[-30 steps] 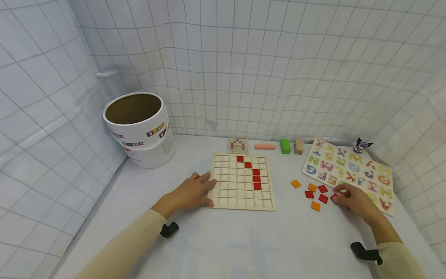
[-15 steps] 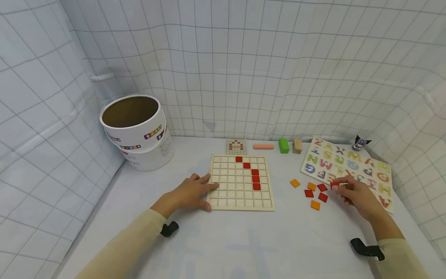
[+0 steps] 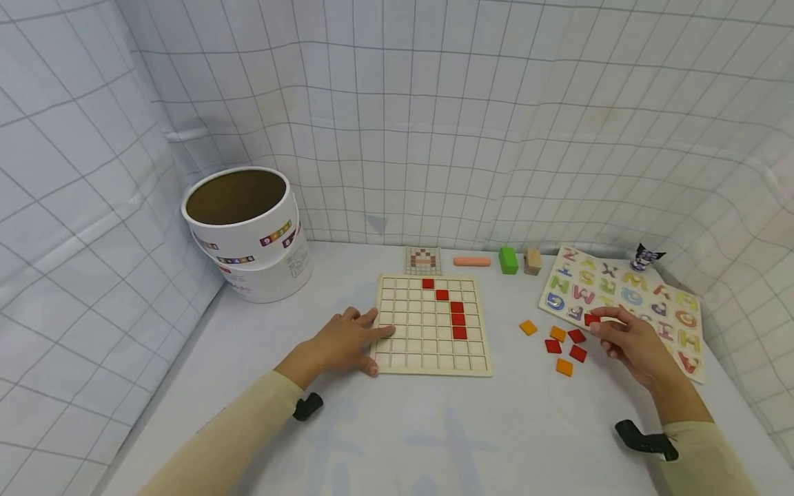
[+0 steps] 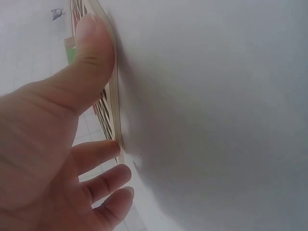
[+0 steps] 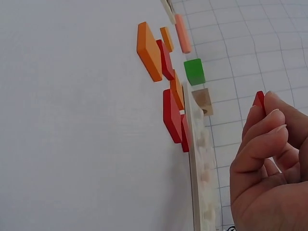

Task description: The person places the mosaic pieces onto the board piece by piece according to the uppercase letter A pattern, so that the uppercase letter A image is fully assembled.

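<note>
The right hand [image 3: 633, 341] has lifted a red tile [image 3: 591, 319] in its fingertips, right of the grid board [image 3: 432, 324]; the left hand [image 3: 347, 337] stays flat, pressing that board's left edge.

White table [image 3: 434, 427]; grid-lined white cloth walls [image 3: 434, 124] around; even light.

The head camera is looking forward and down from above the table [image 3: 434, 427], taking in both hands, the grid board [image 3: 431, 324] and the letter board [image 3: 626, 296] at moderate range. The left wrist camera is sitting very close behind the left hand [image 4: 53, 144], facing along the grid board's [image 4: 114, 120] edge. The right wrist camera is looking past the right hand [image 5: 269, 163], close and low across the table, sharing the loose tiles [image 5: 163, 86] and green block [image 5: 194, 71] with the head view.
</note>
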A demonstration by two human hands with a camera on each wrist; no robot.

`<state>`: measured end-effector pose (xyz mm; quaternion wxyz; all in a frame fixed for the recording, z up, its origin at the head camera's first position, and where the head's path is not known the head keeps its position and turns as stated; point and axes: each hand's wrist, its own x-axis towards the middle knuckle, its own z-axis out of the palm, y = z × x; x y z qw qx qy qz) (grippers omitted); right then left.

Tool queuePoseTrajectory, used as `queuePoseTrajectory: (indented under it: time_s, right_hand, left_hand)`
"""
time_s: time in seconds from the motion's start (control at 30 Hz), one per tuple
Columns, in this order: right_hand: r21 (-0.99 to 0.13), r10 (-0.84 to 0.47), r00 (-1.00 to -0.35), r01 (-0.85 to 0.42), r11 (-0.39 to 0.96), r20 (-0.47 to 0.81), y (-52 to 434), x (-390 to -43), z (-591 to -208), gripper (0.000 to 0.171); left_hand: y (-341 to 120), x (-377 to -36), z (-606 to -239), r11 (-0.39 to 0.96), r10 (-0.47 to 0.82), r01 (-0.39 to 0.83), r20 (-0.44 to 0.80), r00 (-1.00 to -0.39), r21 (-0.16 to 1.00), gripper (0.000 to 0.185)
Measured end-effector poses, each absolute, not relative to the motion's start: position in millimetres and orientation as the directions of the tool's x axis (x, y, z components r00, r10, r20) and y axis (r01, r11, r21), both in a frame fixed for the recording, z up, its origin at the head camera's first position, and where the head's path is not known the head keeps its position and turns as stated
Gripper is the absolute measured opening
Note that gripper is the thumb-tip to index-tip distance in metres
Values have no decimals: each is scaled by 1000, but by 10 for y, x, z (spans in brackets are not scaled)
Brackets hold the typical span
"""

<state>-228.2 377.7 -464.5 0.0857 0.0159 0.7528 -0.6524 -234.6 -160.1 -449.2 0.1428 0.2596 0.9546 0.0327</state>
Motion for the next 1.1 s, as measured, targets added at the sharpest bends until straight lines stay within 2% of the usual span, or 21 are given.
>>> queuePoseTrajectory:
  time_s: [0.33, 0.6, 0.9, 1.03, 1.1]
  right_hand:
    - [-976, -102, -977, 171, 135, -186, 3398, -2533, -4482, 36]
    - [-951, -225, -950, 151, 271, -215, 2528, -2954, -4438, 51]
    - [-952, -374, -903, 105, 286, -212, 1486, -3254, -4504, 41]
    - [-942, -387, -897, 86, 323, -214, 1205, -3321, -4536, 36]
    - [-922, -375, -903, 56, 383, -211, 1094, -3349, -4549, 35]
  left_hand:
    - [-1538, -2324, -4455, 859, 511, 497, -249, -823, 123, 88]
    - [-1539, -2315, -4442, 865, 501, 488, -254, -827, 116, 87]
    - [-1546, -2315, -4469, 863, 506, 488, -255, -824, 132, 86]
    - [-1552, -2320, -4478, 860, 509, 496, -256, -822, 120, 86]
    - [-1551, -2323, -4477, 858, 513, 499, -254, -820, 121, 86]
